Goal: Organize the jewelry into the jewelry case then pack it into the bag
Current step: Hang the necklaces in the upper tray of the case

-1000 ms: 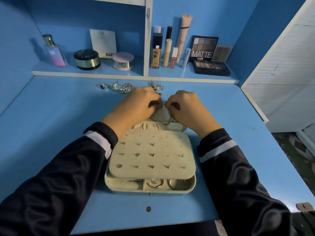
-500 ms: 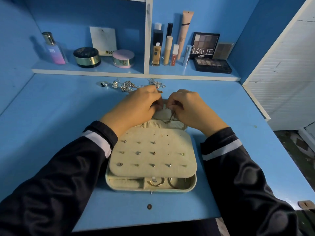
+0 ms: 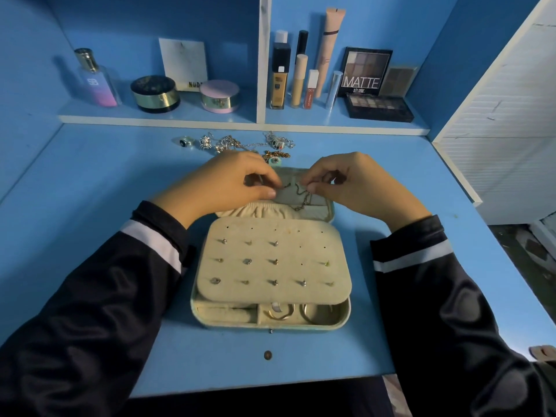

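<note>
Head view: the left hand (image 3: 228,183) and the right hand (image 3: 356,183) each pinch a thin chain (image 3: 298,192) over the lid half of the open jewelry case (image 3: 228,325). The case lies on the blue worktop (image 3: 90,206), with loose jewelry (image 3: 231,142) just behind it.

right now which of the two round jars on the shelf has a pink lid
The jar nearest the white divider; the other jar, beside the perfume bottle, has a dark lid.
</note>
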A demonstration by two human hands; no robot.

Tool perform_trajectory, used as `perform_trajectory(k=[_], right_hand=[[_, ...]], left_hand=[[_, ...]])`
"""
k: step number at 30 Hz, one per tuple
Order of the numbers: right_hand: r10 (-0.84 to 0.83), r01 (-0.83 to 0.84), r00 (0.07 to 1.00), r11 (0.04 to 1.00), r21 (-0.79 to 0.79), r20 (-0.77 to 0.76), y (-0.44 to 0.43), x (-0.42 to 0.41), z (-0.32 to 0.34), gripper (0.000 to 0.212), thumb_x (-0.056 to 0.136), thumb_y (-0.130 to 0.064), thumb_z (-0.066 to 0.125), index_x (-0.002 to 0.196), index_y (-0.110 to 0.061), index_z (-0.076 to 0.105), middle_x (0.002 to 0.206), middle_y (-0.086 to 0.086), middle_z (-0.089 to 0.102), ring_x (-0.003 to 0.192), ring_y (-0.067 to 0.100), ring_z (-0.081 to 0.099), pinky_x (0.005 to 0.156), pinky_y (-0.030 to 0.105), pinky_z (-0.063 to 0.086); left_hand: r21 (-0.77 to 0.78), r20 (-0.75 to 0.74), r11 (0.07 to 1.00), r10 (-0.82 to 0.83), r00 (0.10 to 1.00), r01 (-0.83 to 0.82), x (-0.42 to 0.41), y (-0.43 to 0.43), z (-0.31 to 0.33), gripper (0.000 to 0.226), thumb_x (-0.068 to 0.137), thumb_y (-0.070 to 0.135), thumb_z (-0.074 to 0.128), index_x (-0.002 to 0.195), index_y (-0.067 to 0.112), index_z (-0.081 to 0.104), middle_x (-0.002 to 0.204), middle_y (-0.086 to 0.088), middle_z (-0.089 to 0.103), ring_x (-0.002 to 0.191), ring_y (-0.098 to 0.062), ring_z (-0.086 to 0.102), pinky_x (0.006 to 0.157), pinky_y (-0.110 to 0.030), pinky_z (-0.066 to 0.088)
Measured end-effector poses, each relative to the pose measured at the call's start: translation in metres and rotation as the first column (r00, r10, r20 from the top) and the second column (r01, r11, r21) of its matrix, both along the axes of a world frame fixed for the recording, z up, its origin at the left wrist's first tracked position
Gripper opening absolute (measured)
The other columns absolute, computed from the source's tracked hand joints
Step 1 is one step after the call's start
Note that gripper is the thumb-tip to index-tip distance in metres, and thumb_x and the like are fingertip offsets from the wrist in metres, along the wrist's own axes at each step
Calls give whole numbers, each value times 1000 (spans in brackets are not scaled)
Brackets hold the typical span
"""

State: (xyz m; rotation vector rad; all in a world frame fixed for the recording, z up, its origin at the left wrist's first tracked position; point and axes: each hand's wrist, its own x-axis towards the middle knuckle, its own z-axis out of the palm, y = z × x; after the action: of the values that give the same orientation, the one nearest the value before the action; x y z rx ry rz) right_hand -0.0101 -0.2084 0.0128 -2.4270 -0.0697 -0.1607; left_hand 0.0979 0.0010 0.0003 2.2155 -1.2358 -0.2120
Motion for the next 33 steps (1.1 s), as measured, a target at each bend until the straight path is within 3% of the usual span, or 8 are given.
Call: perform_trajectory(k=[3,12,17,22,26,29,33], right_hand=[[41,-40,998,999,36,-46,-1,-2,1,9,82,-11,76,89,-17,76,83,-7,70,70,1,56,66,10,41],[118,-119,986,993,-7,-115,4,-1,-1,12,78,-13,80,86,-21,77,82,-13,63,70,0,56,65,10,39],[101,-104,992,994,-32,-76,6,-1,-1,9,81,-11,76,83,-19,75,79,-13,64,68,0,54,66,10,40],[52,-51,998,997,50,-22,7,0,-1,6,87,-12,70,88,-17,73,75,-9,66,67,4,53,65,13,41],[36,-40,999,977,209,25,7,1,-2,6,89,-10,69,90,-15,71,71,-13,63,65,7,53,66,19,44],[56,-72,997,951,302,59,10,2,-1,6,89,-7,68,90,-12,68,77,-2,65,68,10,55,67,20,46],[79,-106,993,921,376,85,12,1,2,5,89,-4,66,91,-9,66,82,9,67,72,14,58,69,20,47]], left_hand=[[-9,-36,1000,-4,999,4,2,4,2,21,83,21,77,97,36,72,97,14,65,93,-4,61,85,-20,47],[8,-9,1000,-10,1000,10,0,2,0,9,84,21,77,91,25,78,93,9,64,91,-6,59,87,-30,48],[16,0,999,-35,999,35,-2,-1,-2,7,85,23,75,88,29,74,92,8,64,89,-8,58,84,-31,48],[22,-9,999,-27,1000,27,-2,-2,-5,10,86,24,73,86,33,69,90,10,60,87,-4,55,78,-23,44],[-5,-27,1000,3,1000,-3,0,-1,-6,5,85,26,74,89,28,72,90,11,60,87,-1,56,75,-12,40],[-58,-71,998,29,997,-33,0,-2,-5,9,84,24,76,92,25,75,89,14,62,86,-3,59,74,-10,42],[-149,-183,988,17,983,-45,-3,-3,-2,20,82,18,78,93,33,74,89,18,69,81,0,63,72,-11,46]])
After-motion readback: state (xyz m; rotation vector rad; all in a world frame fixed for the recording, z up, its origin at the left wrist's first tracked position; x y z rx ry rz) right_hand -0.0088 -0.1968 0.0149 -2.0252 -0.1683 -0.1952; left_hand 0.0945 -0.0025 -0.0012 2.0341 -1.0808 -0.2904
